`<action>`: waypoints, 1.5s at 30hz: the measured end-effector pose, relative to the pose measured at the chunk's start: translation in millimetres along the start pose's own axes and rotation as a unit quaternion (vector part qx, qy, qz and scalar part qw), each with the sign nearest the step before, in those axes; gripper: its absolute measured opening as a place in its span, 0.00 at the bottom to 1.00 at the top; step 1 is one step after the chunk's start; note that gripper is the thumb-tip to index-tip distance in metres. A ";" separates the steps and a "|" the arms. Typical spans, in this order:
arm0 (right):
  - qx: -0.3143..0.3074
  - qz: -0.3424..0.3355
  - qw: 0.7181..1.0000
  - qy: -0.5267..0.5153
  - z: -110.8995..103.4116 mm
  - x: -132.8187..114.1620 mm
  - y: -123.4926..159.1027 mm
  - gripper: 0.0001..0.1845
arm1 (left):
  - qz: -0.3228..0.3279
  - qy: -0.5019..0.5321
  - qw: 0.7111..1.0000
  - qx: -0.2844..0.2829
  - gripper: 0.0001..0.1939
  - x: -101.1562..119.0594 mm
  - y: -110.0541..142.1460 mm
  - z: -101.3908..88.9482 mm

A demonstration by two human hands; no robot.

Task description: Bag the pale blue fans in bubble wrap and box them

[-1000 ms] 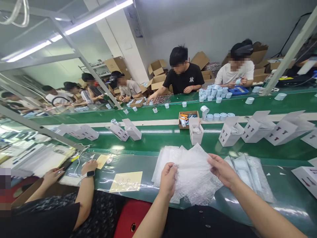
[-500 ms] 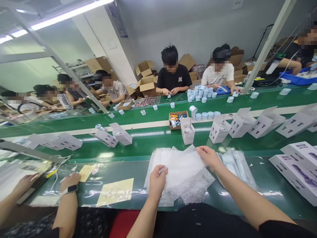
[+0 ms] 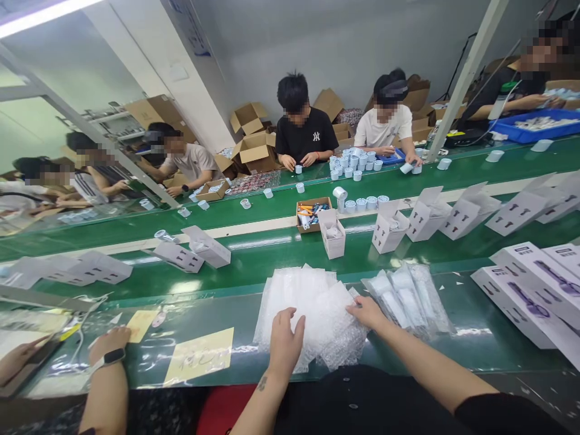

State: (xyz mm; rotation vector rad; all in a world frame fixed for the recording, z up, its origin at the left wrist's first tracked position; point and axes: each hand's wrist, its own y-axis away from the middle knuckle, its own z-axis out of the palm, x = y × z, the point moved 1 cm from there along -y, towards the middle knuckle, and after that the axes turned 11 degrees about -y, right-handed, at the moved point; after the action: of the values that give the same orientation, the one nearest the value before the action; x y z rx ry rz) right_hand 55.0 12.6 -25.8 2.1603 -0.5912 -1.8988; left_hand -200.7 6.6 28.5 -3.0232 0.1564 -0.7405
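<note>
A stack of clear bubble-wrap bags [image 3: 312,314] lies fanned out on the bench right in front of me. My left hand [image 3: 286,339] rests over the stack's left part, thumb and fingers apart, holding nothing. At the right edge of the stack, my right hand [image 3: 366,312] has thumb and fingertips closed on the edge of a bubble-wrap bag. Just beyond that hand lie several filled bubble-wrap bags [image 3: 410,299] with pale, long objects inside, whose kind I cannot make out.
Open white boxes [image 3: 333,238] stand along the green conveyor [image 3: 254,248]. A small carton [image 3: 312,214] holds loose parts. Printed boxes [image 3: 521,302] are stacked at right. A yellow paper [image 3: 199,356] and a co-worker's arm [image 3: 109,362] are at left. People work opposite, near pale blue cups [image 3: 353,162].
The bag stretched between both hands has come down onto the stack. My left hand has let go and spread its fingers; my right hand has lowered. The view has shifted to the right.
</note>
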 end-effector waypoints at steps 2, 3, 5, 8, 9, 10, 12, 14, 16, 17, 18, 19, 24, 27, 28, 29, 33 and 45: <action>0.003 -0.010 1.000 0.006 -4.5 -7.7 -2.8 0.09 | 0.109 -0.077 0.988 -0.077 0.23 10.9 -1.6 3.5; 0.005 -0.012 1.000 0.005 -8.7 -12.4 -2.7 0.08 | 0.157 -0.120 0.972 -0.123 0.29 15.5 -2.3 7.8; -0.002 -0.015 1.000 -0.006 -19.2 -21.4 -0.7 0.05 | 0.215 -0.193 0.937 -0.197 0.34 20.7 -5.1 17.4; 0.004 -0.010 0.999 -0.042 -35.6 -30.7 1.8 0.04 | 0.207 -0.230 0.921 -0.237 0.19 18.8 -14.2 23.5; 0.011 -0.007 0.998 -0.061 -40.8 -32.7 1.7 0.05 | 0.191 -0.232 0.927 -0.226 0.18 16.4 -17.9 21.6; 0.020 -0.004 0.996 -0.084 -45.9 -34.7 1.2 0.06 | 0.174 -0.232 0.934 -0.209 0.19 13.6 -21.4 18.0; 0.035 0.002 0.990 -0.137 -56.1 -38.9 -0.2 0.10 | 0.146 -0.233 0.944 -0.182 0.21 8.2 -26.6 7.1; 0.047 0.008 0.980 -0.191 -65.9 -44.5 -0.9 0.13 | 0.118 -0.223 0.945 -0.209 0.24 5.3 -28.7 -4.8; 0.051 0.012 0.970 -0.237 -73.0 -51.3 1.0 0.14 | 0.082 -0.154 0.952 -0.251 0.34 9.0 -28.6 -14.5; 0.050 0.013 0.965 -0.256 -74.4 -54.7 3.1 0.14 | 0.057 -0.085 0.961 -0.255 0.39 14.2 -28.3 -18.1; 0.046 0.014 0.961 -0.272 -74.1 -58.1 6.0 0.14 | 0.023 0.009 0.969 -0.246 0.41 21.5 -27.8 -20.6; 0.039 0.014 0.958 -0.283 -72.0 -61.0 9.6 0.15 | -0.017 0.121 0.965 -0.231 0.40 30.6 -27.3 -21.6; -0.036 0.031 0.915 -0.401 -50.4 -66.7 27.7 0.17 | -0.209 0.561 0.787 -0.145 0.27 76.8 -23.9 -11.0; -0.040 0.030 0.883 -0.467 -47.7 -63.3 29.7 0.18 | -0.233 0.582 0.776 -0.062 0.20 79.6 -21.8 -4.9; -0.035 0.032 0.880 -0.472 -48.7 -61.7 29.0 0.18 | -0.229 0.565 0.792 -0.042 0.19 75.8 -20.7 -3.8; -0.036 0.038 0.879 -0.474 -49.7 -60.2 28.3 0.19 | -0.222 0.543 0.810 -0.027 0.18 70.6 -19.6 -3.2; -0.081 0.088 0.866 -0.486 -49.3 -58.2 30.4 0.19 | -0.217 0.476 0.853 0.003 0.20 43.9 -20.1 -5.2; -0.119 0.197 0.817 -0.529 -60.2 -64.0 27.9 0.07 | -0.405 0.434 0.805 0.008 0.15 13.1 -8.8 -0.1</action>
State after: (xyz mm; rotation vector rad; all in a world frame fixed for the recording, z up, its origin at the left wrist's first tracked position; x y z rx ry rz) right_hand 103.8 8.2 52.3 0.5780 -0.8020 -2.5739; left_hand -188.4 14.0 35.0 -2.3434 -1.1720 -2.0759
